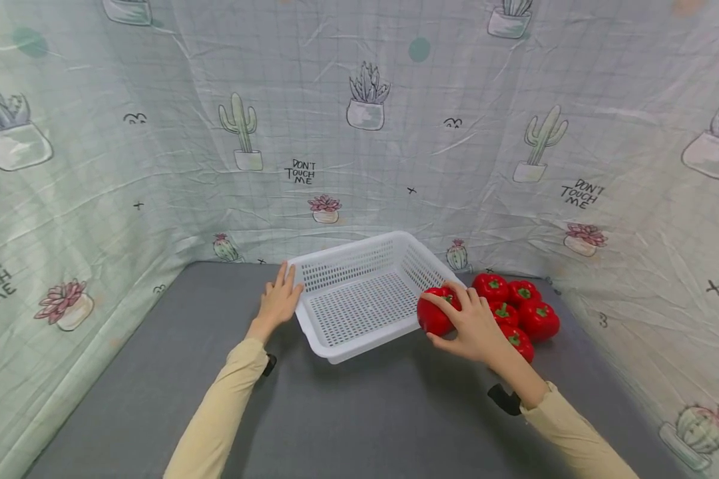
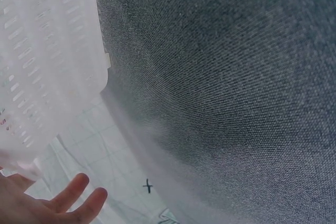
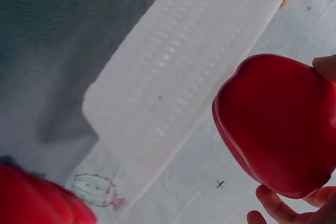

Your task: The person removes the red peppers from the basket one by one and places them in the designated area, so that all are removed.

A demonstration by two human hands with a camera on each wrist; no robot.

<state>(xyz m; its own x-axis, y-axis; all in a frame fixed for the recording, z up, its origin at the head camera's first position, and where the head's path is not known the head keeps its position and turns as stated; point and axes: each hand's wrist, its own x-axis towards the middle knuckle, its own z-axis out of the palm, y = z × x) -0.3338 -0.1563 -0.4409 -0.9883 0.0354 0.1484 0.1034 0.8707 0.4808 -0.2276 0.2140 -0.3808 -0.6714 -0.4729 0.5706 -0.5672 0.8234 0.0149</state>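
Observation:
A white perforated plastic basket (image 1: 359, 346) stands on the grey surface, turned at an angle. At its left rim, my left hand (image 1: 278, 299) holds the edge with the thumb over the rim; two of its fingers (image 2: 79, 198) stick out free in the left wrist view. My right hand (image 1: 470, 326) grips a red bell pepper (image 1: 434, 313) from its right side, thumb and fingers spread around it. This pepper (image 3: 278, 124) is by the basket's right rim in the head view. Its stem end is partly covered by the fingers.
Several more red bell peppers (image 1: 538, 320) lie in a cluster to the right of the basket, behind the right hand. A hanging cloth (image 1: 371, 159) printed with cacti closes off the back and both sides of the grey tabletop (image 1: 347, 426).

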